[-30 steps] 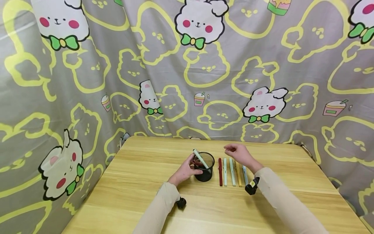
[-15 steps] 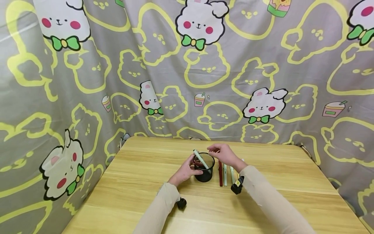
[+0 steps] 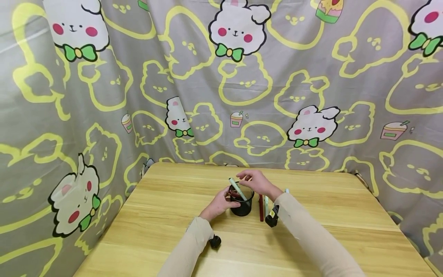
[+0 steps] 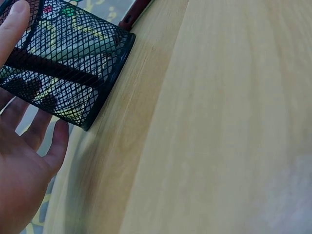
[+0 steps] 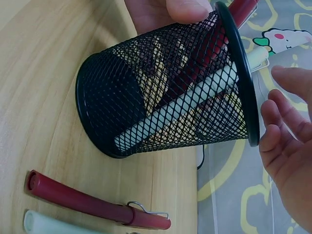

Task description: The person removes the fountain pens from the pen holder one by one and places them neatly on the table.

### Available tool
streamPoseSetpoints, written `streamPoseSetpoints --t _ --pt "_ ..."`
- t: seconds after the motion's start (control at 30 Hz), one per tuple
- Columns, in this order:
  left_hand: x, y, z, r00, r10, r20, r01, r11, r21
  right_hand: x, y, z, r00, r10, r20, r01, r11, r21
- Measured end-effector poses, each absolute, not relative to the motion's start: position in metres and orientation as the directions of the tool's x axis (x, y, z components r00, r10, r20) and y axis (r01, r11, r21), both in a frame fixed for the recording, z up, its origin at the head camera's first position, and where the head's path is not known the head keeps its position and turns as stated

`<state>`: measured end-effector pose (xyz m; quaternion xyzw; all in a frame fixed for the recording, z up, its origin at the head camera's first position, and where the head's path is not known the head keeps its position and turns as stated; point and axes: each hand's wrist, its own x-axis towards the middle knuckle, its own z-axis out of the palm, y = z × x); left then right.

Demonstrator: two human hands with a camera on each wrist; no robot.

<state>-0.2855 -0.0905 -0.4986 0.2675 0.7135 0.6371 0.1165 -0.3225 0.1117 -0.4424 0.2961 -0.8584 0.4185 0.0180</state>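
A black mesh pen cup stands on the table, with my left hand gripping it from the left. In the left wrist view the thumb and fingers of that hand lie around opposite sides of the mesh. Inside the cup lean a pale green pen and a dark red pen, their upper ends above the rim. My right hand hovers over the rim beside the green pen's top. In the right wrist view its loosely bent fingers hold nothing, a small gap away from that pen.
Right of the cup, another dark red pen and a pale green pen lie side by side on the wooden table. More pens are mostly hidden under the right forearm. A patterned curtain hangs behind the table.
My right hand has moved left, from above the row of pens to the cup's rim. My left hand has kept its grip on the cup, which stays in place.
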Motion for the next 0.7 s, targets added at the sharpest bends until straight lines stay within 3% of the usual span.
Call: streamPoseSetpoints --t 0.4,0.7 --pt "-0.2856 -0.0896 -0.4987 -0.83 0.529 0.176 0.238 0.052 0.97 -0.3257 0.1061 -0.441 -0.803 -0.552 0.224 -0.531 0.493 -0.689" --pt "-0.2855 -0.0906 -0.5 -0.836 0.525 0.159 0.22 0.055 0.974 -0.3281 0.105 -0.4409 -0.75 -0.619 0.234 -0.591 0.467 -0.658"
